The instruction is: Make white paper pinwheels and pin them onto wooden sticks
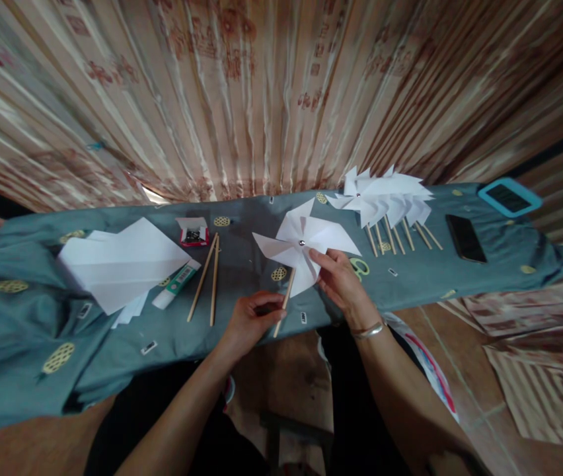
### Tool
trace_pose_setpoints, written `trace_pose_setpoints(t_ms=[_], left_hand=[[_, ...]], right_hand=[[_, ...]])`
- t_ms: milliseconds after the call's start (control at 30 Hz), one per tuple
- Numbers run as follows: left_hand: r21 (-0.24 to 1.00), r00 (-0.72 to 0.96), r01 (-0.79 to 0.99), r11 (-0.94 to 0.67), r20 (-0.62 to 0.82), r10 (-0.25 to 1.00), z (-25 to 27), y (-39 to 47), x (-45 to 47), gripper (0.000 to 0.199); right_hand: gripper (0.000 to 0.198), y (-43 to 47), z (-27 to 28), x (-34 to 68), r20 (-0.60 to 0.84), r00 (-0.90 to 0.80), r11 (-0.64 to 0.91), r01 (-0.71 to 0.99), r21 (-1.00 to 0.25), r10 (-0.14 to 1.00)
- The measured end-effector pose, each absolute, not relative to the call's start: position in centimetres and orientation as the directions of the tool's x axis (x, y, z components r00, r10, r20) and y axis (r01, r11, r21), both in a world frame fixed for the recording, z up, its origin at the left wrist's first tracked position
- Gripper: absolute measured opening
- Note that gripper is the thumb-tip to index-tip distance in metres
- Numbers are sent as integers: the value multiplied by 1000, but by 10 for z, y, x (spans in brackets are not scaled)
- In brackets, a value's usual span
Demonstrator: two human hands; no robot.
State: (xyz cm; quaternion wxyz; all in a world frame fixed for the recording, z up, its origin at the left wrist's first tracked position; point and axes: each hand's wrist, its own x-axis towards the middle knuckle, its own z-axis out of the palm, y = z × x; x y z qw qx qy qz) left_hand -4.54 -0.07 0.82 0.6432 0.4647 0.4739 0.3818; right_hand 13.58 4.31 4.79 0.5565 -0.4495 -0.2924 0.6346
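Observation:
In front of me is a white paper pinwheel with a shiny pin at its centre and a thin wooden stick below it. My left hand pinches the lower part of that stick. My right hand grips the pinwheel's paper just below and right of the pin, thumb on the front; its other fingers are partly hidden behind the paper. Green-handled scissors lie beside my right hand, partly covered. Two loose wooden sticks rest on the cloth left of the pinwheel.
A patterned grey-green cloth covers the table. On the left lie white paper sheets, a green-and-white box and a small red box of pins. Rightward are several stacked pinwheels, a dark phone and a blue-framed device.

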Motion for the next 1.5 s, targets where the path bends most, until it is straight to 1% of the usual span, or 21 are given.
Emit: trace_pose_setpoints(t_ms=[200, 367, 500, 733, 867, 1000, 1100, 1167, 1267, 1300, 1333, 1400, 1467, 1500], left_hand=[[973, 227, -11, 229, -221, 949, 5, 3, -49, 23], [979, 187, 5, 202, -200, 962, 2, 7, -50, 23], [984, 191, 37, 172, -176, 966, 1, 8, -49, 21], [988, 162, 28, 152, -154, 975, 0, 8, -47, 20], [988, 159, 26, 154, -156, 975, -1, 7, -46, 19], [988, 149, 35, 151, -154, 977, -1, 7, -46, 19], [988, 136, 38, 147, -150, 979, 0, 9, -48, 19], [989, 123, 21, 146, -147, 981, 1, 10, -51, 20], [988, 103, -21, 153, -150, 983, 1, 12, -54, 20], [987, 98, -32, 158, -155, 983, 1, 12, -55, 20], [986, 96, -39, 165, -160, 982, 1, 13, -56, 20], [984, 99, -41, 174, -169, 981, 1, 12, -56, 19], [983, 122, -27, 180, -175, 977, 1, 11, -56, 19], [983, 137, -19, 183, -179, 974, 2, 10, -56, 19]], right_hand=[[31, 38, 49, 140, -245, -25, -237, -374, -897, 969], [43, 37, 46, 143, -252, -70, -261, -272, -926, 965], [44, 37, 44, 145, -253, -72, -264, -270, -926, 965], [43, 35, 43, 144, -275, -79, -286, -280, -917, 958], [43, 33, 43, 138, -238, -121, -263, -276, -924, 964], [41, 32, 43, 133, -206, -149, -239, -251, -938, 967], [44, 33, 43, 141, -205, -154, -233, -193, -953, 967], [46, 35, 45, 152, -215, -124, -230, -118, -966, 969], [40, 38, 47, 174, -252, -44, -250, 57, -967, 967], [40, 39, 47, 181, -245, -5, -243, 97, -965, 970], [40, 40, 48, 188, -211, 64, -217, 113, -970, 975], [38, 42, 48, 197, -66, 268, -101, 118, -988, 961], [34, 44, 47, 201, 112, 441, 48, 155, -987, 891], [35, 46, 46, 201, 182, 473, 105, 184, -977, 862]])
